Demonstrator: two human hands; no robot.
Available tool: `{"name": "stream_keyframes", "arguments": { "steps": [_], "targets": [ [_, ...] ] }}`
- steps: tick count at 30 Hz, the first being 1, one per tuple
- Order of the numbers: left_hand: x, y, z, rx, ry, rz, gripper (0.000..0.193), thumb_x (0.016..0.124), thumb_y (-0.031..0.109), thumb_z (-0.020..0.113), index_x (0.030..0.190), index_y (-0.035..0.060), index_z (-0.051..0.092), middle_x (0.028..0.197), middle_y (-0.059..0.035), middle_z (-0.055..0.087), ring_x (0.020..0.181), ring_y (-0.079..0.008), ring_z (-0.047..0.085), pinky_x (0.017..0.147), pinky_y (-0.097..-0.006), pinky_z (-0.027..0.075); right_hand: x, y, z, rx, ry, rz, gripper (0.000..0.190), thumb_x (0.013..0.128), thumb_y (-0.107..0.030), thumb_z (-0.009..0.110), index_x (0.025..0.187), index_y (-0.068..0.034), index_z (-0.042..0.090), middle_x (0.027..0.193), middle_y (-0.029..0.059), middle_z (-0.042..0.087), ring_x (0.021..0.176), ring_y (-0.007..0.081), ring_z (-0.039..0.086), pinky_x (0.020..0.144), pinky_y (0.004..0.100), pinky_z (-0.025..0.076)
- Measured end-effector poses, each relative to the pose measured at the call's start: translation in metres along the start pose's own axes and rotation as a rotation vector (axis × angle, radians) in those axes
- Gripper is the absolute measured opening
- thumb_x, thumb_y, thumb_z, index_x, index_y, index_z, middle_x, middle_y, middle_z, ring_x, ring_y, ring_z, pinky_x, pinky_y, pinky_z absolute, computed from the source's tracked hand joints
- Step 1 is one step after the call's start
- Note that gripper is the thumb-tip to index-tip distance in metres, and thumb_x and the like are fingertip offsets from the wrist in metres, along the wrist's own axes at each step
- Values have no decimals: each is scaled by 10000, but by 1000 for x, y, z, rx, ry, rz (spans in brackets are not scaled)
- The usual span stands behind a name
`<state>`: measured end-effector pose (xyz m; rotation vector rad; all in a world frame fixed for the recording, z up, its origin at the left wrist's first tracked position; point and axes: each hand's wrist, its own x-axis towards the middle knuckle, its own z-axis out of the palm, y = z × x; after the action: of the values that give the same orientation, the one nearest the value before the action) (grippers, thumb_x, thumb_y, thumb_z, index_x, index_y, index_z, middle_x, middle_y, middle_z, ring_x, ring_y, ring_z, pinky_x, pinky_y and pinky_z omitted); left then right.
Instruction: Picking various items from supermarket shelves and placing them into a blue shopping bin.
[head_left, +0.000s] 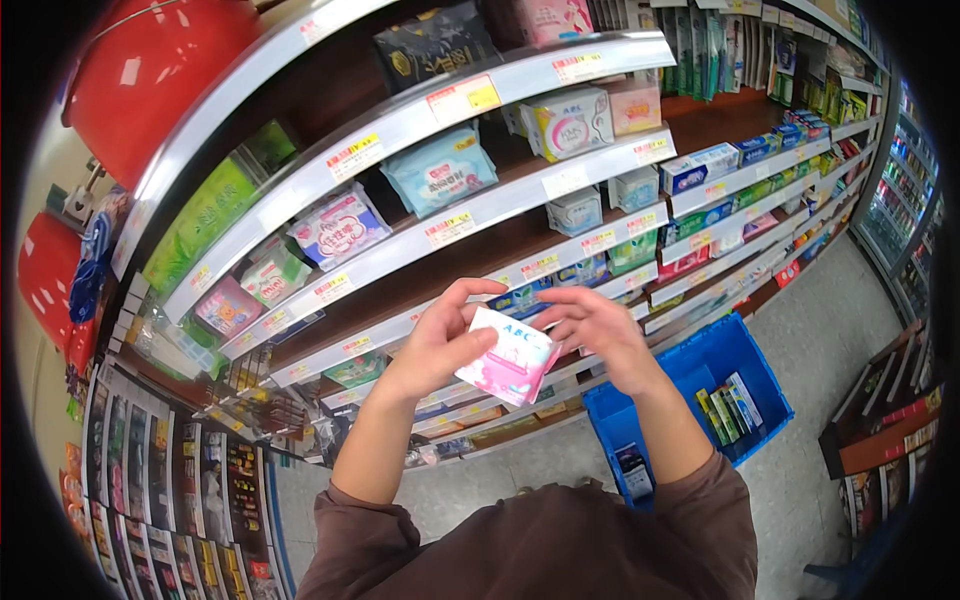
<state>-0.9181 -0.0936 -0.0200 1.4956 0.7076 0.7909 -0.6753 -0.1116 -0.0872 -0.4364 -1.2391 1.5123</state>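
Observation:
My left hand (442, 352) grips a small white and pink ABC pack of sanitary pads (510, 367), its thumb lying across the front. Close to the pack's right edge is my right hand (600, 334), fingers apart and slightly curled; whether a fingertip touches the wrapper cannot be told. Behind both hands runs a store shelf unit with similar goods. A light-blue pack (441, 171), a purple and white pack (341, 229) and a white ABC pack (568, 124) stand on its middle boards.
On the floor at right sits a blue plastic crate (776, 416) with several boxes (727, 409) inside, partly behind my right forearm. Toothpaste boxes (701, 166) line the shelves further right. Red bowls (157, 82) hang at upper left. A drinks cooler (904, 180) stands at far right.

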Motion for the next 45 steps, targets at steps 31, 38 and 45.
{"name": "stream_keyframes", "arguments": {
  "steps": [31, 38, 45],
  "targets": [
    [-58, -200, 28, 656, 5, -295, 472, 852, 187, 756, 1272, 42, 596, 1149, -166, 684, 1066, -302, 664, 920, -394, 518, -343, 327, -167, -1168, 210, 1384, 499, 954, -380, 502, 1279, -5, 551, 1331, 211, 597, 1216, 328, 606, 1005, 412, 499],
    [60, -111, 2, 1125, 368, 357, 557, 809, 117, 755, 1305, 2, 530, 1240, -209, 598, 1162, -389, 582, 994, -431, 468, -318, 311, -180, -1361, 423, 1086, 466, 794, -263, 729, 1174, -31, 590, 1179, 180, 648, 1059, 340, 660, 876, 449, 552],
    [186, -85, -9, 1112, 503, 240, 846, 758, 447, 809, 1353, -63, 490, 1271, -276, 607, 1175, -388, 599, 1025, -420, 462, -239, 261, -132, -1106, 532, 442, 352, 786, -205, 773, 1078, -38, 668, 957, 124, 706, 823, 266, 699, 735, 386, 563]
  ]
}}
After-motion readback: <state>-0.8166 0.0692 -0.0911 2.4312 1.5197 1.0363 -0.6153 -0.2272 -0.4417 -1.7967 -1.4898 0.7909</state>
